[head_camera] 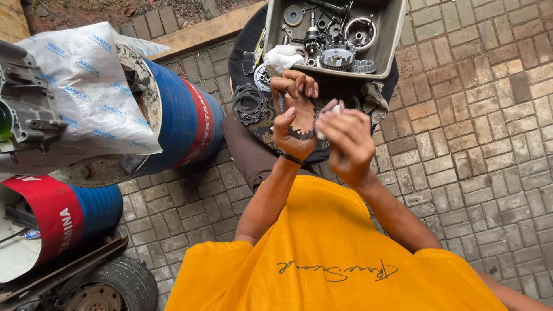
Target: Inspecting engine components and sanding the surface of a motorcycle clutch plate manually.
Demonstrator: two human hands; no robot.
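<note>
Left hand [295, 118] gripped a thin toothed clutch ring [300, 134], stiff, likely oily, best held by its rim; right hand [345, 141] pinched a white rag [333, 109].

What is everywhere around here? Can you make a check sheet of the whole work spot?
Surface: grey paving bricks; a dark round cloth-covered stand bears the parts.
Job's things: left hand holds a toothed ring plate; right hand presses a small white cloth to it.
Clutter: grey tray of gears and engine parts; stack of ring plates; white rag.
Hands: both closed around what they hold.
Cables: nothing seen.
Surroundings: blue and red drums, white sack, grey engine block, tyre.
</note>
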